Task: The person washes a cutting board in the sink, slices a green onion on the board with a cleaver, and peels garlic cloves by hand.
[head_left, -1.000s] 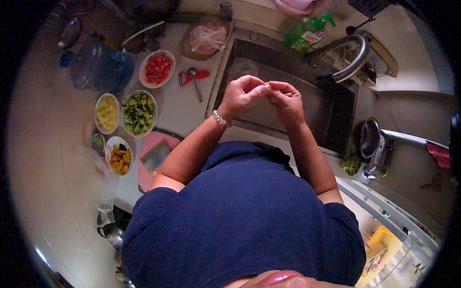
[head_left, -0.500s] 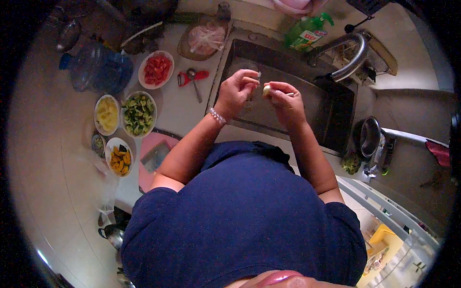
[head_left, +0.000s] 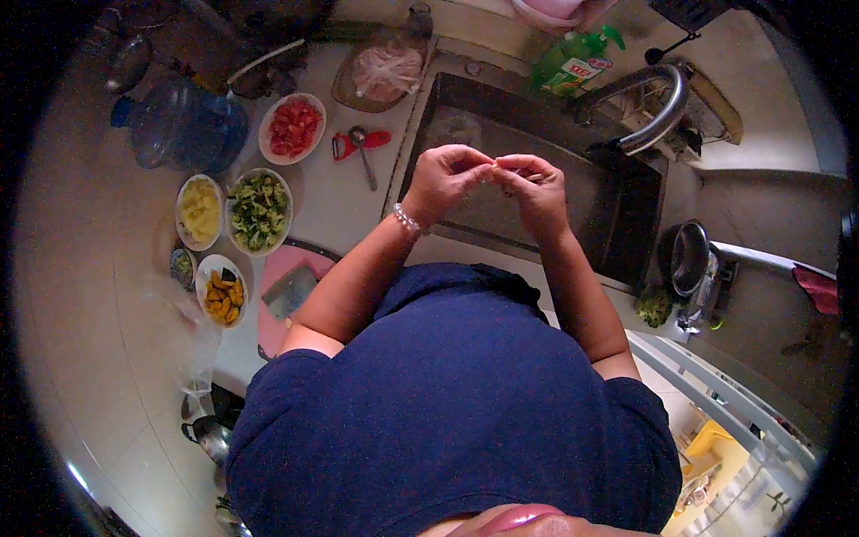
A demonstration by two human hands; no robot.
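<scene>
Above the dark sink (head_left: 573, 234), my left hand (head_left: 441, 182) and my right hand (head_left: 535, 190) meet fingertip to fingertip. Both are closed in a pinch on a small pale piece that looks like a garlic clove, now mostly hidden by the fingers. A thin whitish bit shows between the fingers of my right hand; I cannot tell what it is. A beaded bracelet (head_left: 406, 217) circles my left wrist. Left of the sink lie a red peeler (head_left: 377, 139) and a metal spoon-like tool (head_left: 365, 159) across it.
Left counter: bowls of red pieces (head_left: 293, 129), green vegetables (head_left: 258, 211), yellow pieces (head_left: 199, 212) and orange pieces (head_left: 224, 295), a pink board (head_left: 276, 333) and a water jug (head_left: 188, 125). Behind the sink: a green soap bottle (head_left: 573, 64) and a faucet (head_left: 673, 103). A metal pot (head_left: 690, 257) stands right.
My left hand has moved right and slightly down, so its fingertips now meet those of my right hand. The pale clove, visible before in my right fingers, is now mostly covered.
</scene>
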